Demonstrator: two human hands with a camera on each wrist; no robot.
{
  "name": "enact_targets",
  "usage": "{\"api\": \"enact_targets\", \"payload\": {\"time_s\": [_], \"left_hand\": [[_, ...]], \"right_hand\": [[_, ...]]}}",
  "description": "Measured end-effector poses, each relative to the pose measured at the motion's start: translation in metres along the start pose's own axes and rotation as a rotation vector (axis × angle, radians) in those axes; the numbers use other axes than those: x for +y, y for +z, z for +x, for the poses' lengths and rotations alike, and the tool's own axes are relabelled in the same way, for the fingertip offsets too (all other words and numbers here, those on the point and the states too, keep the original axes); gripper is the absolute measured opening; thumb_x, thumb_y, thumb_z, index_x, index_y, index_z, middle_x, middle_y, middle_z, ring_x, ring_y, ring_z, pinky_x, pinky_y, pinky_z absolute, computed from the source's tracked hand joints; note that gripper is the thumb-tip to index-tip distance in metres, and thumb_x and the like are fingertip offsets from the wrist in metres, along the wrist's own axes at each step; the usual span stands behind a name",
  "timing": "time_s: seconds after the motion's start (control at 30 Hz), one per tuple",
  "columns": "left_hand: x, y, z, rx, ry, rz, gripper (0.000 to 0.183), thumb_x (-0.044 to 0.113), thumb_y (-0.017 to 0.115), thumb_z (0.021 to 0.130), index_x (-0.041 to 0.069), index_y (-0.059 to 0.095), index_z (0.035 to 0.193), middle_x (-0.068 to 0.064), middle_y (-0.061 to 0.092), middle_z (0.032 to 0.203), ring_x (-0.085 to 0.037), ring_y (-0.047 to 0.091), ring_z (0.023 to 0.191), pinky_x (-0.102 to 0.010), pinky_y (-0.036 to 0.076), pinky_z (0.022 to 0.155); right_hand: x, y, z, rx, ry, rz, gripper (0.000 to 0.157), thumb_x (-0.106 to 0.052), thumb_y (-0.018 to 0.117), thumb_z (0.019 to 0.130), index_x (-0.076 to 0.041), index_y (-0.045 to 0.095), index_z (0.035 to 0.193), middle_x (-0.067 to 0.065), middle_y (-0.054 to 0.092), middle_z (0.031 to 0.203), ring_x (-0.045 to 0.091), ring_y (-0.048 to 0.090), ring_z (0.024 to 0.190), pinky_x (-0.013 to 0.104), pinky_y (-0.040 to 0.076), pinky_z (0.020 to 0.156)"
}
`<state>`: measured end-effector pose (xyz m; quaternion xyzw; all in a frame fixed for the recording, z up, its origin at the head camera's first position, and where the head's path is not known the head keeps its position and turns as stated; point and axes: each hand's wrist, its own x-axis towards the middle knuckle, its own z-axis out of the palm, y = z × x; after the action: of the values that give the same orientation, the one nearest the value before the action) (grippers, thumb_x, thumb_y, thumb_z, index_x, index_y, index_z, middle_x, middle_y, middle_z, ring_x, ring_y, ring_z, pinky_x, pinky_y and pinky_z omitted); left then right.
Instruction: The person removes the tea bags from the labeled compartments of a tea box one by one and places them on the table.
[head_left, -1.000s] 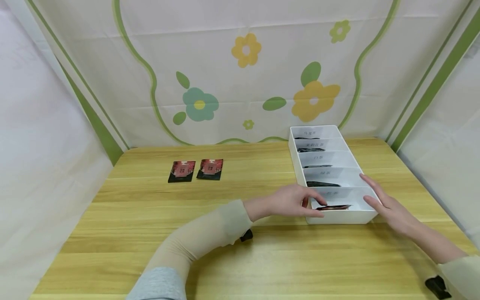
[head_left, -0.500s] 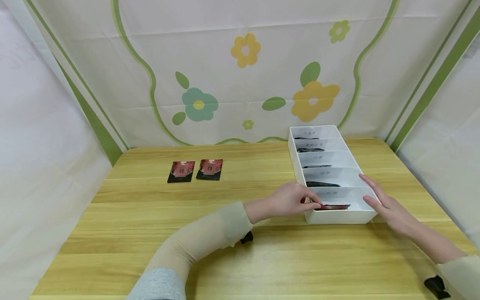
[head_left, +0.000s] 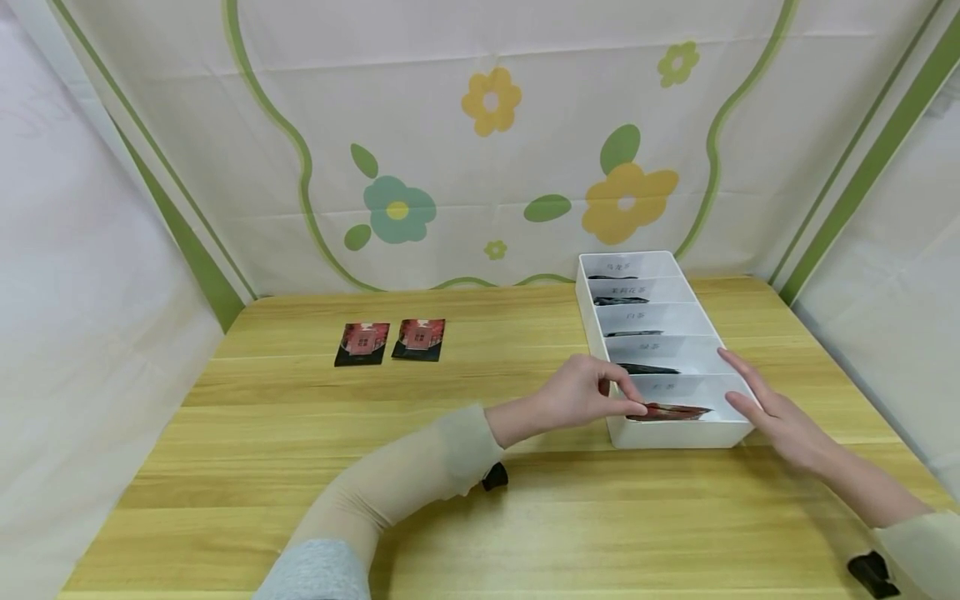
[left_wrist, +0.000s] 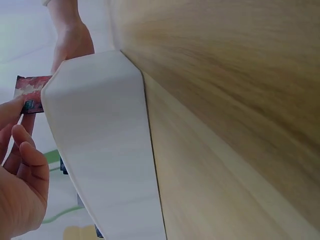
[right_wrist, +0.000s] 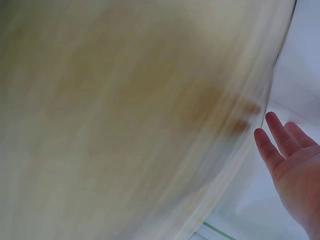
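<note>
A long white divided box stands on the right of the table, its compartments in a row. Red tea sachet stands in the nearest compartment, its top edge just over the front wall. My left hand pinches the sachet's left end between thumb and index finger. The left wrist view shows the sachet upright above the box rim, with the other fingers loosely bent. My right hand rests on the box's right rim, fingers extended; the right wrist view shows that hand with its fingers spread.
Two red-and-black sachets lie side by side at the back left of the table. Dark sachets stand in the farther compartments, which bear printed labels. A flowered cloth hangs behind the table.
My left thumb and index finger have closed on the red sachet's left end and lifted it slightly in its compartment. The right hand stays on the box rim.
</note>
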<state>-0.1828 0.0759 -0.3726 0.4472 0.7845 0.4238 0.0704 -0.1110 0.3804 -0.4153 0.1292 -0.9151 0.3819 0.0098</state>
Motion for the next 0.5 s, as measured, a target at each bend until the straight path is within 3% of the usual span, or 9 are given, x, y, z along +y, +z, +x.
{"api": "enact_targets", "payload": {"time_s": [0.13, 0.4, 0.5], "left_hand": [[0.0014, -0.0017, 0.0001, -0.004, -0.015, -0.02, 0.008, 0.018, 0.08, 0.083, 0.014, 0.074, 0.079, 0.013, 0.062, 0.065, -0.004, 0.039, 0.046, -0.015, 0.032, 0.046], [0.0019, -0.0019, 0.0004, -0.032, -0.057, -0.088, 0.01, 0.014, 0.081, 0.081, 0.014, 0.072, 0.076, 0.016, 0.067, 0.076, -0.005, 0.042, 0.05, -0.015, 0.036, 0.048], [0.0023, -0.0019, 0.0003, -0.039, -0.073, -0.112, 0.011, 0.014, 0.081, 0.081, 0.013, 0.072, 0.076, 0.017, 0.067, 0.077, -0.005, 0.042, 0.05, -0.015, 0.035, 0.048]], "right_hand": [[0.0005, -0.0001, 0.0, -0.001, 0.002, 0.007, 0.059, -0.017, 0.037, 0.106, -0.025, 0.009, 0.158, 0.027, 0.015, 0.155, 0.06, 0.023, 0.128, 0.018, 0.008, 0.105], [0.0005, 0.0002, -0.0004, -0.003, 0.009, 0.007, 0.059, -0.018, 0.037, 0.106, -0.025, 0.009, 0.158, 0.028, 0.015, 0.155, 0.063, 0.024, 0.127, 0.04, 0.008, 0.111], [0.0004, -0.0001, 0.0003, -0.005, 0.008, 0.015, 0.059, -0.018, 0.037, 0.106, -0.025, 0.009, 0.158, 0.029, 0.015, 0.155, 0.064, 0.023, 0.126, 0.054, 0.01, 0.109]]}}
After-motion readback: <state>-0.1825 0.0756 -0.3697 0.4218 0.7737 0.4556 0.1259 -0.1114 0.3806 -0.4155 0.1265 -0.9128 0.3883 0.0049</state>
